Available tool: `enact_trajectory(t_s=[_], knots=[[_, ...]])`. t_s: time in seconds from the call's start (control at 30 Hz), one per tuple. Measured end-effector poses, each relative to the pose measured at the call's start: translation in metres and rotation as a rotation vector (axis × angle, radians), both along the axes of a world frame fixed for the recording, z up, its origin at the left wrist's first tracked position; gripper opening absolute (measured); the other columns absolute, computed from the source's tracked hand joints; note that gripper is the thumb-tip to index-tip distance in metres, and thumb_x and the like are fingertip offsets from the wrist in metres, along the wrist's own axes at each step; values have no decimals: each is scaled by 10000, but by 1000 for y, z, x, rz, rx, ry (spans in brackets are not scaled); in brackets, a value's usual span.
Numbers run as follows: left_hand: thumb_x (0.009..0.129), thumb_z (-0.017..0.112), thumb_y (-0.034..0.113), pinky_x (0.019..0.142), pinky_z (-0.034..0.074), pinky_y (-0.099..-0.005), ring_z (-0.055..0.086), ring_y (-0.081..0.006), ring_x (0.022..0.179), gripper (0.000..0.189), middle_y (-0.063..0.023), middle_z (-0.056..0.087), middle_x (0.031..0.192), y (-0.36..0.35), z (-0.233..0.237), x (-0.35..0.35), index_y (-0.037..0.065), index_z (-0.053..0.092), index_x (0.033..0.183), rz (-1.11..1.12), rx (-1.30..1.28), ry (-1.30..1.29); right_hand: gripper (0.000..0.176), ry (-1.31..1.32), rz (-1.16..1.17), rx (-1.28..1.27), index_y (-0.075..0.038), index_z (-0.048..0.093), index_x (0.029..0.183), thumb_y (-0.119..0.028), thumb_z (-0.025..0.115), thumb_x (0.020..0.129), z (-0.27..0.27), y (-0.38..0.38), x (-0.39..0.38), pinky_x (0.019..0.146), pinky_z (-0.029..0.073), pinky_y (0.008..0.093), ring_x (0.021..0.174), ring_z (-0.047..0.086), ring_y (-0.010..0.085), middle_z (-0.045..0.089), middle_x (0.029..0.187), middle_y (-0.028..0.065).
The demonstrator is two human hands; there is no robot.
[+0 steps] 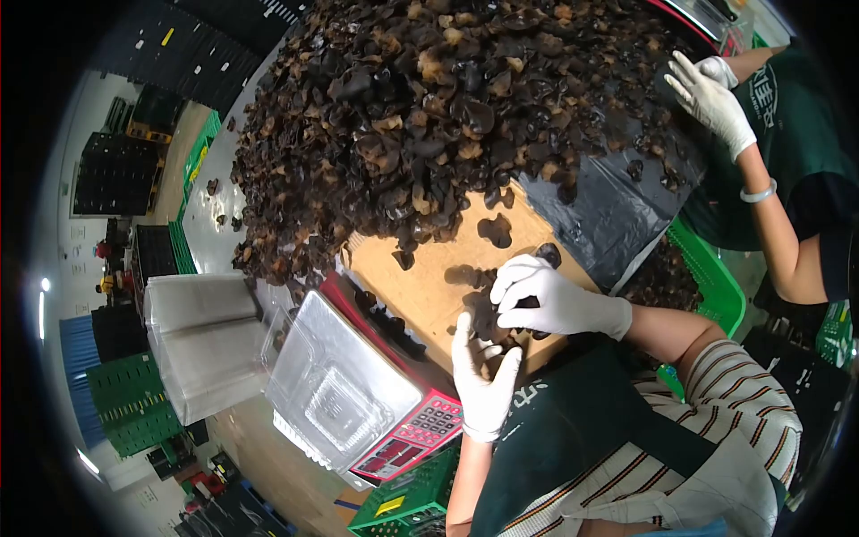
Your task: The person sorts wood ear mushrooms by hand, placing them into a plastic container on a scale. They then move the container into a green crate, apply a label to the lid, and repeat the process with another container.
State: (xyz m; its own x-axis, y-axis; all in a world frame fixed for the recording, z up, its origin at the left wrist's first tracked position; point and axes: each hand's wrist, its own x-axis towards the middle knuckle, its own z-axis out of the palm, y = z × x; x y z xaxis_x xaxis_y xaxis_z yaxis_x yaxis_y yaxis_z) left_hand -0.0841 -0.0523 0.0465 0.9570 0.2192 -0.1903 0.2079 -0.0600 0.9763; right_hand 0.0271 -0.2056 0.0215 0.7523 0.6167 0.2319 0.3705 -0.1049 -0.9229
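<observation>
My left hand (486, 380), in a white glove, is curled around dark wood ear mushroom pieces (484, 315) above a sheet of brown cardboard (407, 285). From the right, my gloved right hand (559, 300) pinches at the same mushrooms, its fingertips close to the left ones. Exactly where each finger grips is partly hidden. Several loose pieces lie on the cardboard, one wood ear (495, 231) by itself near the pile. The large mushroom pile (394, 134) rises just beyond the cardboard.
At left, a red-and-silver scale (344, 394) carries a clear plastic tray (338, 404), beside stacked clear trays (204, 345). Black plastic sheeting (599, 210) edges the pile. A co-worker's gloved hand (716, 107) is at upper right, above a green crate (711, 277).
</observation>
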Motion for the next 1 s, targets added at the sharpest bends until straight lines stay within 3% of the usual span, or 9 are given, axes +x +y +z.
enact_trajectory(t_s=[0.13, 0.23, 0.27, 0.37, 0.4, 0.57, 0.7, 0.83, 1.0], knots=[[827, 646, -25, 883, 473, -299, 550, -162, 1036, 586, -109, 507, 1267, -5, 1, 6, -3, 405, 1361, 95, -217, 109, 42, -45, -34, 7, -48, 662, 761, -90, 662, 764, -11, 7, -4, 884, 399, 366, 980, 565, 225, 644, 935, 43], [841, 635, -13, 888, 468, -294, 558, -142, 1025, 420, -91, 575, 1185, 6, -10, 3, -7, 512, 1243, 27, 51, 110, 47, -328, -99, -45, -48, 658, 786, -93, 656, 772, -12, 11, 0, 866, 412, 367, 947, 573, 227, 644, 921, 51], [840, 640, 21, 894, 465, -310, 582, -187, 1025, 299, -112, 613, 1117, 9, -8, 2, 0, 576, 1131, 4, 250, 144, 54, -411, -118, -77, -49, 658, 799, -97, 656, 773, -16, 14, 5, 861, 415, 367, 942, 574, 227, 643, 918, 52], [817, 656, 76, 811, 485, -343, 597, -274, 884, 346, -156, 624, 999, 16, -24, 1, 12, 591, 1151, -119, 777, -141, 124, -602, -163, -205, -72, 659, 875, -153, 646, 782, -29, 22, 24, 830, 416, 361, 912, 562, 218, 624, 901, 46], [807, 651, 111, 863, 464, -397, 561, -351, 949, 363, -188, 587, 1014, 14, -27, 0, 26, 595, 1155, -116, 725, -118, 145, -607, -163, -254, -76, 656, 898, -164, 640, 784, -30, 28, 29, 825, 414, 359, 899, 557, 217, 615, 887, 41], [809, 660, 125, 865, 460, -407, 545, -355, 980, 445, -187, 530, 1048, 9, -26, 2, 30, 558, 1232, -228, 719, -85, 258, -657, -75, -655, -80, 630, 1005, -236, 614, 799, -45, 67, 36, 834, 392, 355, 864, 536, 209, 568, 812, 28], [770, 712, 148, 870, 460, -398, 537, -354, 998, 618, -197, 515, 1088, 12, -26, -3, 21, 471, 1325, -171, 660, -41, 320, -169, 44, -427, -61, 632, 1130, -242, 586, 870, -32, 63, 56, 821, 406, 376, 823, 573, 234, 639, 831, 73], [712, 761, 141, 889, 456, -390, 529, -349, 1027, 739, -195, 503, 1126, 14, -27, -6, 18, 423, 1358, -181, 619, -24, 356, 242, 85, -44, -63, 649, 1159, -178, 679, 823, -8, 42, 54, 745, 440, 332, 764, 597, 214, 669, 829, 112], [698, 765, 137, 915, 450, -381, 523, -352, 1056, 760, -199, 500, 1143, 14, -29, -5, 17, 415, 1362, -195, 646, -44, 315, 253, 74, 44, -16, 661, 1113, -113, 679, 815, -5, 34, 46, 697, 468, 308, 740, 615, 205, 684, 858, 115]])
